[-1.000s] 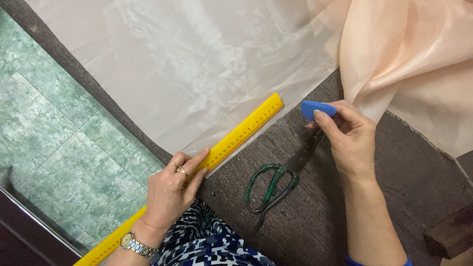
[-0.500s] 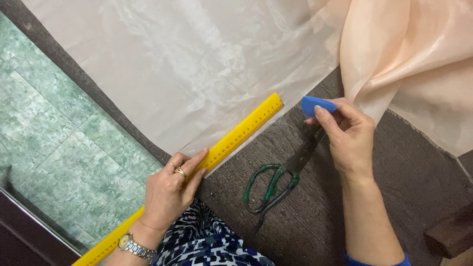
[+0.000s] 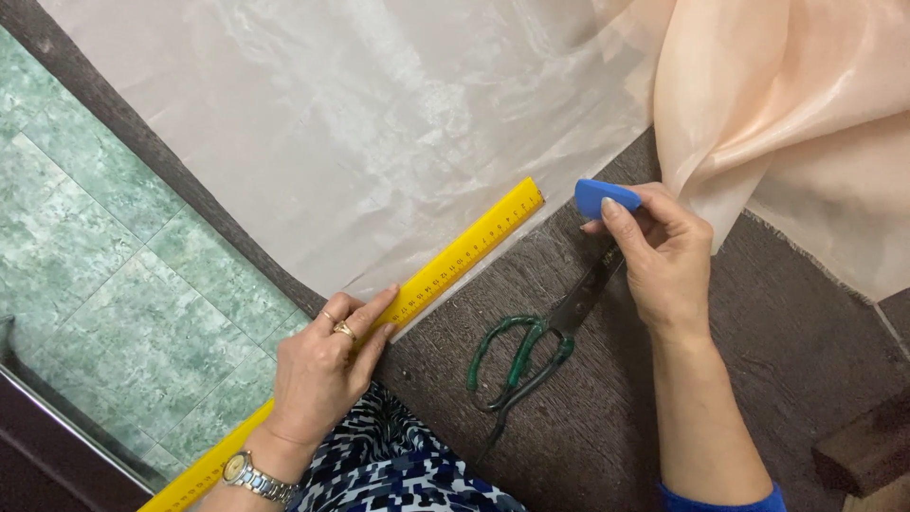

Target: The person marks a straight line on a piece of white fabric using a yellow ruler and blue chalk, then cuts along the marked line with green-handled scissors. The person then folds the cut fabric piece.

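Observation:
A long yellow ruler (image 3: 466, 252) lies slanted along the near edge of a pale, shiny sheet of fabric (image 3: 379, 123). My left hand (image 3: 327, 365) presses flat on the ruler near its middle, fingers pointing along it. My right hand (image 3: 664, 256) pinches a flat blue piece of tailor's chalk (image 3: 597, 197) just past the ruler's far end, over the dark brown table surface (image 3: 607, 417). Green-handled scissors (image 3: 531, 353) lie closed on the brown surface between my hands, their blades partly under my right hand.
Peach fabric (image 3: 796, 123) is bunched in folds at the upper right. A green marbled tile floor (image 3: 104, 275) shows at the left beyond the table edge. A dark wooden block (image 3: 867, 450) sits at the lower right. My patterned blue-and-white clothing (image 3: 398, 465) shows at the bottom.
My right hand has shifted slightly, keeping the blue chalk near the ruler's far end. My left hand stays pressed on the ruler.

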